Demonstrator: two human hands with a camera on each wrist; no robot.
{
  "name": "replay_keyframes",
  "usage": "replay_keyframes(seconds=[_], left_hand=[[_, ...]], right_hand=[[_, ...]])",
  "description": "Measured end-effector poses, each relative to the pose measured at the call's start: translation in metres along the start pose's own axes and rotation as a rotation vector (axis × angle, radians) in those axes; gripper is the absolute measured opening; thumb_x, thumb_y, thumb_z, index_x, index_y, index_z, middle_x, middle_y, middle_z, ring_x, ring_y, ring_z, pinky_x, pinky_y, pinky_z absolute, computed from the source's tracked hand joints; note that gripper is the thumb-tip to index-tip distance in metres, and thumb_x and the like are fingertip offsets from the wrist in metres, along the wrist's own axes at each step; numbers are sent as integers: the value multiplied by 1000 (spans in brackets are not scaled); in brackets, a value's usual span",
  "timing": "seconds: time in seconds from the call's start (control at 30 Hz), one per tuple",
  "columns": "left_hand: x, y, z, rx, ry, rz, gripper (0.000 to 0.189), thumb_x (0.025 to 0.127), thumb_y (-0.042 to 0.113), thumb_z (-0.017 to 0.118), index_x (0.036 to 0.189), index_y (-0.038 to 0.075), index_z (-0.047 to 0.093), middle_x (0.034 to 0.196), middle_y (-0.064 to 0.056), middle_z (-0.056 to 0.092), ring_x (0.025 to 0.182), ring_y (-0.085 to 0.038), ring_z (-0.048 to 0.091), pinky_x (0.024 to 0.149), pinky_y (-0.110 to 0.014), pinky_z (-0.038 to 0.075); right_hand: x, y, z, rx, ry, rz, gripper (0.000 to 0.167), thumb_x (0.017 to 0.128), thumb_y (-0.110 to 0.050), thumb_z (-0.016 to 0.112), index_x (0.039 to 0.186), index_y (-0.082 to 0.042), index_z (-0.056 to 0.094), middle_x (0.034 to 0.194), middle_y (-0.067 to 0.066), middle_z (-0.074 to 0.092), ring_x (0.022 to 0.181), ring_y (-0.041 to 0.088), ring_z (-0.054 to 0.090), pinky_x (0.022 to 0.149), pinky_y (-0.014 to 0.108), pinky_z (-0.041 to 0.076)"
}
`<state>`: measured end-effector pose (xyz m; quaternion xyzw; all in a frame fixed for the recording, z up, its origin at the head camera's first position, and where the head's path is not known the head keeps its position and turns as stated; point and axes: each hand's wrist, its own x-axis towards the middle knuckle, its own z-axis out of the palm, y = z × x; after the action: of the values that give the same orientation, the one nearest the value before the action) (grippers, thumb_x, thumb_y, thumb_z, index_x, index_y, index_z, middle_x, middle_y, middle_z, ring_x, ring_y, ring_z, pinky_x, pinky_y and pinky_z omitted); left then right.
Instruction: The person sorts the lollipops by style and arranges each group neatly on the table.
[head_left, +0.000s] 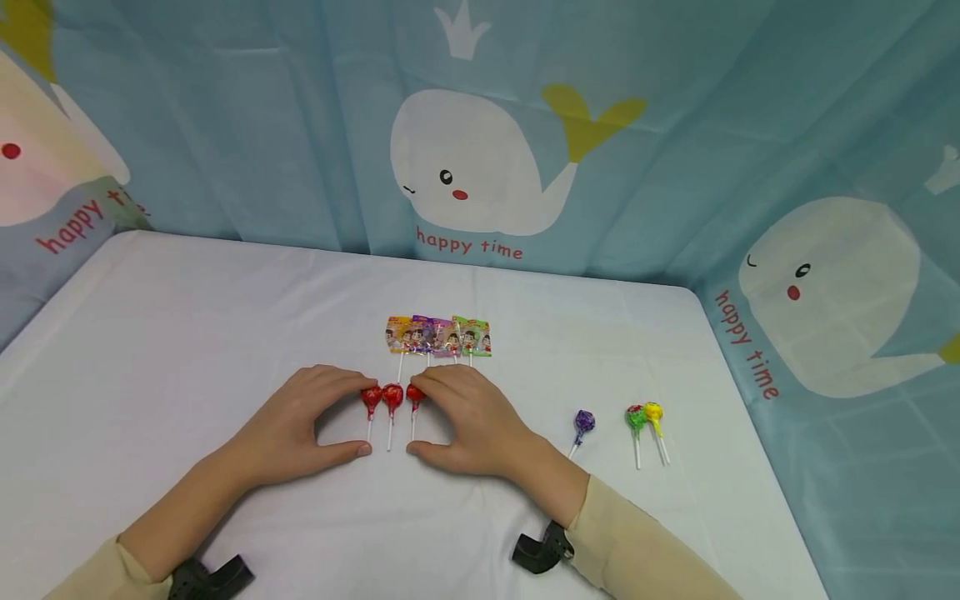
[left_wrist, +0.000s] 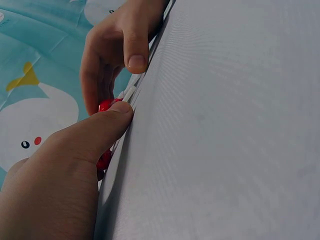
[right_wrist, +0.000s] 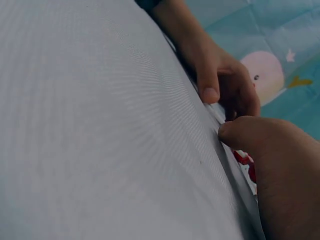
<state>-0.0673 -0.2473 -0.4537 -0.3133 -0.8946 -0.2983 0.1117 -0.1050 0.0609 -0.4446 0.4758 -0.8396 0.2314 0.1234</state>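
Three red lollipops lie in a row on the white table, sticks toward me. My left hand (head_left: 288, 433) holds the left red lollipop (head_left: 371, 398) lengthwise, fingertips on the candy and thumb at the stick's lower end. On the other side, my right hand (head_left: 480, 425) spans the right red lollipop (head_left: 415, 394) the same way, its fingers partly covering the candy. Between the hands lies the middle red lollipop (head_left: 393, 397), close beside the left one. In the left wrist view, the left thumb (left_wrist: 107, 125) overlaps a white stick.
Behind the hands, several lollipops in flat printed wrappers (head_left: 472, 337) lie overlapping in a row. To the right are a purple lollipop (head_left: 584, 422), a green-and-red one (head_left: 636, 417) and a yellow one (head_left: 654, 413). A blue whale-print curtain (head_left: 300, 150) hangs behind the white table (head_left: 225, 325).
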Motion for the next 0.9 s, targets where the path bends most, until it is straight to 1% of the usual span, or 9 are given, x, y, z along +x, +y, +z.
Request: replay_keyframes(seconds=[0.23, 0.47, 0.77, 0.9], left_hand=[[1, 0, 1, 2, 1, -2, 84, 72, 42, 103, 145, 19, 69, 142, 12, 67, 132, -16, 59, 113, -41, 40], [1, 1, 1, 2, 0, -3, 83, 73, 42, 103, 145, 20, 69, 142, 12, 67, 131, -16, 59, 112, -41, 41], [0, 2, 0, 0, -13, -16, 81, 76, 45, 101, 146, 22, 68, 141, 11, 68, 130, -16, 60, 111, -44, 43], [0, 2, -1, -4, -11, -14, 81, 76, 45, 101, 147, 22, 68, 141, 12, 67, 130, -16, 59, 111, -43, 43]], right_hand=[[1, 0, 1, 32, -52, 31, 77, 89, -51, 84, 148, -6, 64, 147, 3, 66, 140, 20, 58, 126, 33, 35], [1, 0, 2, 33, -90, 57, 78, 90, -56, 83, 150, -9, 63, 147, 1, 66, 140, 18, 57, 125, 35, 36], [0, 0, 3, 41, -76, 57, 80, 90, -55, 84, 150, -7, 62, 147, 2, 65, 141, 19, 56, 126, 34, 35], [0, 0, 3, 44, -69, 55, 80, 90, -56, 84, 150, -7, 62, 147, 2, 65, 141, 19, 57, 126, 35, 36]])
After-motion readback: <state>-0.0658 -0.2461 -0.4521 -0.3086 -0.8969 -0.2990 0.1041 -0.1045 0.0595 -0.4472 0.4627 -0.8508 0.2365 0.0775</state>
